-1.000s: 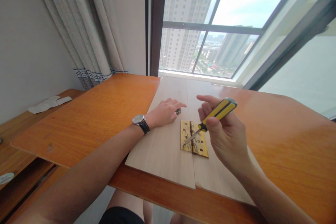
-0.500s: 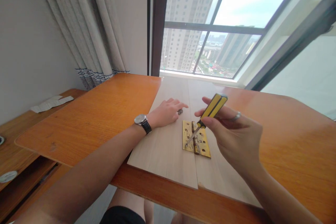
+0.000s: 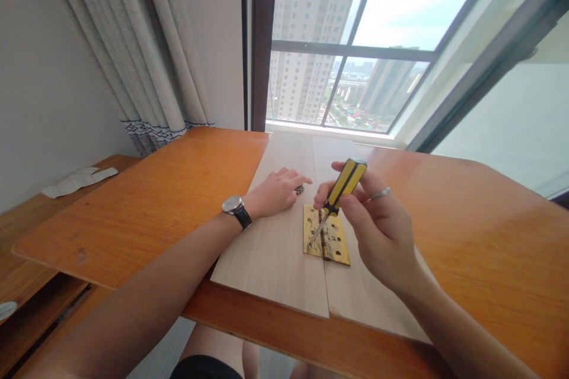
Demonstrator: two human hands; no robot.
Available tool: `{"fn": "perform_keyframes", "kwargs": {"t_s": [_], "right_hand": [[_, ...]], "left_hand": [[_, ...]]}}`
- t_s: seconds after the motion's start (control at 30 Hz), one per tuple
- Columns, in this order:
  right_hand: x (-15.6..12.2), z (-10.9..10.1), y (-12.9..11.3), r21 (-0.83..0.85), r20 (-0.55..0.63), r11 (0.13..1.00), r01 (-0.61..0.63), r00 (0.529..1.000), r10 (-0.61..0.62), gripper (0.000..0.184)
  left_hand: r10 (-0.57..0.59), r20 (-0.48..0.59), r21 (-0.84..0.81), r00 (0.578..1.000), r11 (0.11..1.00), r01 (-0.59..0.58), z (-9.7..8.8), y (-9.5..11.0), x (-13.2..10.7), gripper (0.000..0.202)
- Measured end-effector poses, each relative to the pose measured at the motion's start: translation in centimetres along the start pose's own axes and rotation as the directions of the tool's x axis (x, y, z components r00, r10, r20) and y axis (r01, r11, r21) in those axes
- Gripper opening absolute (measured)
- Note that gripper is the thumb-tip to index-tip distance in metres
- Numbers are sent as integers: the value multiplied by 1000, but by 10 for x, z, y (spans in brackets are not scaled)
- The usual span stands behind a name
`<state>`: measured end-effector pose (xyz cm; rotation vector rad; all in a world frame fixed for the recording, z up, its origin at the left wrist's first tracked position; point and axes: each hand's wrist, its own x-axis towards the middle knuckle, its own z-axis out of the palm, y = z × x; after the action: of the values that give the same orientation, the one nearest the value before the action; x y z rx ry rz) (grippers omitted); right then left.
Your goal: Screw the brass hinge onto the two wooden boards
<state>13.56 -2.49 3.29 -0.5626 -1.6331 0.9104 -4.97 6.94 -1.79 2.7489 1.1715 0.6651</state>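
1. Right hand (image 3: pixel 377 225): fingers clamped on a yellow-and-black screwdriver (image 3: pixel 345 185), shaft slanting down, tip over the hinge's left leaf.
2. Left hand (image 3: pixel 275 192): palm down on pale wooden panels (image 3: pixel 267 263), fingers loosely together, holding nothing, just beside a small dark object (image 3: pixel 299 190).
3. Brass hinge (image 3: pixel 326 235): flat across the panels' seam.
4. Orange wooden table (image 3: pixel 133 219): panels' near ends reach its front edge; open tabletop on both sides.

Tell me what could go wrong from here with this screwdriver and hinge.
The screwdriver in the right hand is held at an angle, tip over the brass hinge, so it could skid and scratch the pale wood board. The hinge might shift on the seam, as no hand holds it. The small dark object by the left hand could get knocked aside.
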Motion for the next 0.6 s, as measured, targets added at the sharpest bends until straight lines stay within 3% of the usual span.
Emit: {"fn": "perform_keyframes", "kwargs": {"t_s": [0.27,0.6], "right_hand": [[-1,3,2,229,29,959,-165,986,162,22],[0,5,10,308,-20,941,-139,988,152,23]], "left_hand": [[-16,-12,21,1000,1000,16,1,0,-1,45],[-33,2,29,999,999,33,-1,3,0,43]]}}
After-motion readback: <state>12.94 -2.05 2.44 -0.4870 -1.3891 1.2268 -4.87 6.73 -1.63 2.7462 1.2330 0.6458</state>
